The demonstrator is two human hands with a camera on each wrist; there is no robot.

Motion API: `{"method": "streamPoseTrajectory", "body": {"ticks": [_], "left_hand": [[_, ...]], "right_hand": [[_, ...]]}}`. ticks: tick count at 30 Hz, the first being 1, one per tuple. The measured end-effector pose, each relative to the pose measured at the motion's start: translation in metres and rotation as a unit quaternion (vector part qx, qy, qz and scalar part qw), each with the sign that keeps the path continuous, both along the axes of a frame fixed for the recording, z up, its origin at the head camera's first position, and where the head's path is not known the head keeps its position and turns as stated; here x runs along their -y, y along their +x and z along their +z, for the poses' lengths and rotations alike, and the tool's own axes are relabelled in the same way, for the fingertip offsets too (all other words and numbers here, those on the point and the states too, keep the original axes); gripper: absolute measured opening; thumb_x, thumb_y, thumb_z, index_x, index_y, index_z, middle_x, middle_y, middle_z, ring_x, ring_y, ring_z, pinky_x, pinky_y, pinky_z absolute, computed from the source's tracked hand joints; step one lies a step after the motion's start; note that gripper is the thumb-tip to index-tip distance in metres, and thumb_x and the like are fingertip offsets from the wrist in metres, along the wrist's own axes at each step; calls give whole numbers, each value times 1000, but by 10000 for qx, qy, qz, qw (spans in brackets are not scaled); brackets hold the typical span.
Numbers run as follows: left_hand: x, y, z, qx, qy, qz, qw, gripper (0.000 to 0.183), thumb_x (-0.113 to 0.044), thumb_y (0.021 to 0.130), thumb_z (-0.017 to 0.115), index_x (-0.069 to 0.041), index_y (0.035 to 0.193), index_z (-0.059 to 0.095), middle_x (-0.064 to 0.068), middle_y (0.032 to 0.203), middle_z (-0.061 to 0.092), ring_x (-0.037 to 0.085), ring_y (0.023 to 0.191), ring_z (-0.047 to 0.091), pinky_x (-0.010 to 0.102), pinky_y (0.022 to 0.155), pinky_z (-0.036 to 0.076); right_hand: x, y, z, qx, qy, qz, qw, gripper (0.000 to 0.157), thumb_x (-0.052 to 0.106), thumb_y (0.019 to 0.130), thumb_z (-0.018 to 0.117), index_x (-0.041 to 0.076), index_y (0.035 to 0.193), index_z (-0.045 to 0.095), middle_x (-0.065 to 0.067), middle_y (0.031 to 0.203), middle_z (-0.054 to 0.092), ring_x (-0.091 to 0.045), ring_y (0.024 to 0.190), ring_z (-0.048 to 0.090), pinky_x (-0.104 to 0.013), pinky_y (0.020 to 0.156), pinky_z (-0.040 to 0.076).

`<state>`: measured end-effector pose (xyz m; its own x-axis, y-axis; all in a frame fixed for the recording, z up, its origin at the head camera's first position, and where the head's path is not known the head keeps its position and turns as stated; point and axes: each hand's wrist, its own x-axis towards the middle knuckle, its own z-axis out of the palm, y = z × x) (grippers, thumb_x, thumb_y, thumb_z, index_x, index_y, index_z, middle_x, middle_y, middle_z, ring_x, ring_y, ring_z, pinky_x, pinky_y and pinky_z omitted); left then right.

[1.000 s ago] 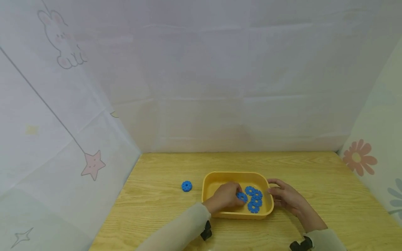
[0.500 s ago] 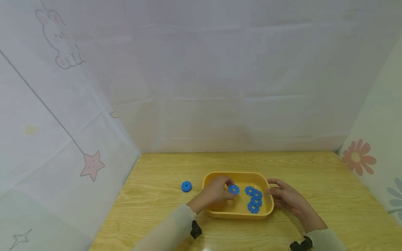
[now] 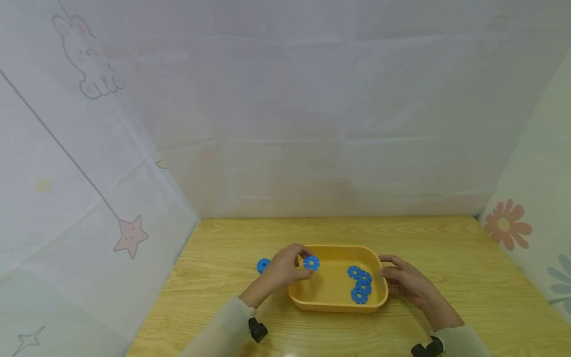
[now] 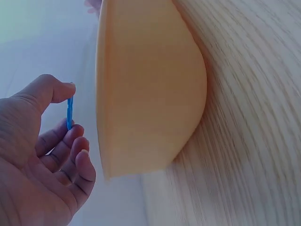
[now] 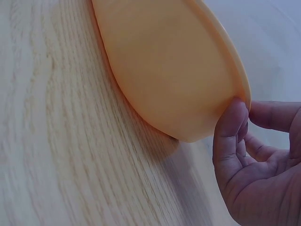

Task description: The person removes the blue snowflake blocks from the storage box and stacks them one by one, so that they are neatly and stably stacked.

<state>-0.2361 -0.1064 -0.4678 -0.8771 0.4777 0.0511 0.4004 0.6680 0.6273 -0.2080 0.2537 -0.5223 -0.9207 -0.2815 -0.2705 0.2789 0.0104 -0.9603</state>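
Observation:
My left hand pinches a blue notched interlocking disc between thumb and fingers, over the left end of a yellow plastic tray. Edge-on in the left wrist view, that disc sits upright between the thumb tip and a fingertip, above the tray's rim. At the tray's right end, my right hand grips the rim, thumb on one side and fingers on the other, as the right wrist view shows on the tray wall. Several more blue discs lie overlapping in the tray's right half.
More blue discs, stacked, lie on the wooden table left of the tray, partly hidden behind my left hand. A pale cloth backdrop with printed drawings stands behind and on both sides of the table.
My left hand has lifted its disc from beside the others in the tray and carried it left to the tray's left rim. My right hand has stayed on the tray's right end.

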Motion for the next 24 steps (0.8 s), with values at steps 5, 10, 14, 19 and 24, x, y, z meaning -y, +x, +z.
{"method": "streamPoseTrajectory", "body": {"ticks": [5,10,14,19,24], "left_hand": [[14,-2,0,-103,85,58,9999,35,-26,88,80,-16,120,67,-2,109,63,12,77,49,27,64,44],[28,-3,-1,-127,188,270,9994,35,-24,88,80,-15,118,67,-1,109,63,12,76,50,27,61,44],[40,-4,-1,-132,281,440,9985,35,-26,88,80,-15,118,67,-1,109,63,13,77,51,27,61,44],[54,-7,-5,-154,284,633,9975,37,-29,88,80,-14,119,67,-1,109,63,14,78,50,28,62,44],[66,-10,-11,-74,361,794,9962,40,-31,87,81,-14,120,66,0,110,63,15,79,51,30,63,46]], "right_hand": [[0,0,0,3,11,3,10000,64,21,102,62,1,154,29,-15,121,66,-28,101,70,-41,81,59],[0,0,0,23,-13,17,10000,65,21,102,62,1,154,29,-15,121,66,-28,101,69,-41,81,59],[0,0,0,26,-15,0,10000,65,20,101,63,1,153,30,-15,121,66,-28,100,70,-41,81,59],[1,1,2,49,-26,-23,10000,63,19,102,62,1,153,30,-14,120,67,-26,98,70,-40,80,59],[3,3,4,-26,-24,0,10000,64,18,102,62,-1,153,29,-12,118,68,-25,97,70,-40,79,60]]}}
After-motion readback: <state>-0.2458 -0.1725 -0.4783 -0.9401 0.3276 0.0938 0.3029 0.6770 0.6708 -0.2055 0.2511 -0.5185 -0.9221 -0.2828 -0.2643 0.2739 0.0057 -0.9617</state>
